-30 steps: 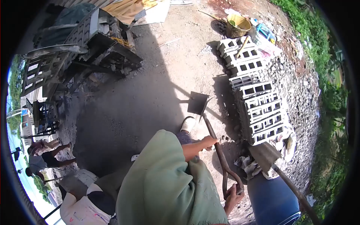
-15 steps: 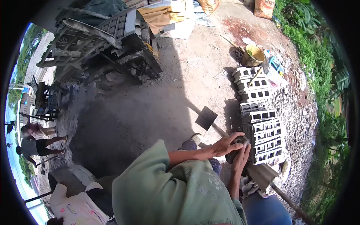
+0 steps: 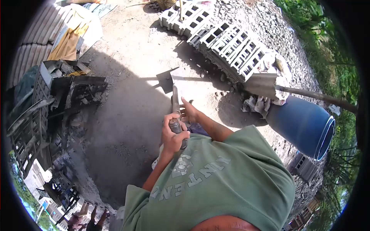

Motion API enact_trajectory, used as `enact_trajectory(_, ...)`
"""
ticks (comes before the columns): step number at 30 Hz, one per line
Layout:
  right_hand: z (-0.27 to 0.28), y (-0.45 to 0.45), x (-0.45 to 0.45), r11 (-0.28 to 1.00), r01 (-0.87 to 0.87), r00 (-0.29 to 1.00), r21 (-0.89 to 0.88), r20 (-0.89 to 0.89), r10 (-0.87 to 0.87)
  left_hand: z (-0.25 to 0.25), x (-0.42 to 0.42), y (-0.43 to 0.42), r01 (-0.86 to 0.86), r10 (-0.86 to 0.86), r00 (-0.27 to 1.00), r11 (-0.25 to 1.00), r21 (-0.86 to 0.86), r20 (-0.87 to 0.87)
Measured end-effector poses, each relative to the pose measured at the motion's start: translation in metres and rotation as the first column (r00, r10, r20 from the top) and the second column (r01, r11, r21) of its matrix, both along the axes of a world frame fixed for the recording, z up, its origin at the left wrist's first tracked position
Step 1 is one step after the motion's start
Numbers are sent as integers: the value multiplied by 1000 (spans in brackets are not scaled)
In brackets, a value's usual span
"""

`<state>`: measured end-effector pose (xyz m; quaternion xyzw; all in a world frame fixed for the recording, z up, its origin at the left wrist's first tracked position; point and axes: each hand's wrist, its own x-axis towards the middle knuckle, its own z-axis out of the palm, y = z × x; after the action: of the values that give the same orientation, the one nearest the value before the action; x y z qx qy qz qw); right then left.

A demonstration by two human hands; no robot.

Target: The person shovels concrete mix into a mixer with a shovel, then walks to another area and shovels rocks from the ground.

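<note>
A shovel stands in front of me, its dark flat blade (image 3: 165,81) away from me on the ground and its shaft (image 3: 175,101) running back toward my body. My left hand (image 3: 172,134) is closed around the thick grip at the near end of the handle. Beside the shaft is my right hand (image 3: 189,111), thumb raised and fingers apart; whether its fingertips touch the shaft is hard to make out.
Hollow concrete blocks (image 3: 235,48) stand stacked ahead to the right, with gravel (image 3: 254,17) behind. A second shovel (image 3: 266,85) lies near a blue drum (image 3: 298,125). At left is a dark wooden frame (image 3: 42,111); people (image 3: 90,219) appear at lower left.
My view has turned, so the blocks and drum sit differently in it. Both hands were together at the handle's top; now the left grips it and the right is opened beside the shaft.
</note>
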<state>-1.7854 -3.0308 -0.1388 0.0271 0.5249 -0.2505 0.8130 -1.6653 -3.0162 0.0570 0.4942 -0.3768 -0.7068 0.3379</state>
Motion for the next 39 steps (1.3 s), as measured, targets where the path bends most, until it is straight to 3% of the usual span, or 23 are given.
enact_trajectory(3,-3,3,28,952,242,928,187,244,-283,1,-1,20,35,-34,999,992,-122,14)
enact_trajectory(4,-7,-6,29,899,343,883,273,233,-407,8,6,22,47,-46,999,990,-133,5)
enact_trajectory(6,-32,-7,43,888,400,888,227,142,-437,46,32,35,-83,90,985,995,58,-148)
enact_trajectory(10,-109,-1,87,864,432,898,256,-36,-439,44,112,56,-335,346,917,938,90,-198)
enact_trajectory(12,-149,-3,113,878,392,920,273,-124,-372,19,141,48,-505,474,831,862,36,292)
enact_trajectory(13,-170,-5,125,889,376,925,260,-155,-346,-7,161,41,-502,466,833,863,55,297)
enact_trajectory(15,-214,-14,143,903,346,933,256,-193,-303,-67,200,26,-485,353,735,870,85,580)
enact_trajectory(17,-265,-29,156,877,444,882,183,-258,-393,-118,214,-11,-509,376,746,854,107,550)
enact_trajectory(19,-313,-52,154,940,305,903,154,-362,-233,-167,245,-53,-495,358,779,855,154,516)
enact_trajectory(21,-295,-91,139,883,456,724,110,-623,-296,-214,249,-98,-446,306,815,873,196,492)
enact_trajectory(23,-356,-105,107,774,631,697,45,-471,-541,-251,227,-141,-367,236,852,906,211,467)
enact_trajectory(25,-359,-125,48,696,717,649,42,-405,-644,-281,185,-175,-245,142,891,950,192,431)
enact_trajectory(26,-368,-126,21,780,620,744,83,-379,-551,-287,178,-191,-241,137,893,950,198,430)
enact_trajectory(27,-369,-124,14,752,650,746,106,-278,-606,-289,175,-205,-184,77,910,956,229,407)
enact_trajectory(30,-372,-111,-2,664,741,614,102,-503,-608,-302,149,-214,-93,-14,923,962,258,385)
enact_trajectory(31,-370,-96,-17,721,688,675,82,-439,-593,-302,139,-211,-46,-65,918,962,271,390)
enact_trajectory(32,-420,-69,-34,911,381,748,-156,-528,-403,-303,124,-209,-30,-75,922,964,265,379)
enact_trajectory(33,-397,-65,-50,846,529,723,-70,-484,-492,-305,107,-204,48,-130,921,974,222,368)
enact_trajectory(34,-492,-18,-75,898,308,716,-314,-545,-436,-305,93,-193,124,-187,912,974,191,364)
enact_trajectory(35,-505,7,-93,836,367,693,-409,-479,-539,-307,81,-178,107,-172,926,973,204,335)
enact_trajectory(36,-489,17,-105,905,349,736,-243,-527,-426,-310,71,-164,92,-154,939,974,208,306)
enact_trajectory(37,-388,-9,-103,620,765,625,172,-427,-653,-313,69,-144,60,-128,941,975,215,313)
enact_trajectory(39,-380,18,-94,603,784,584,147,-502,-638,-321,79,-89,8,-87,936,974,226,342)
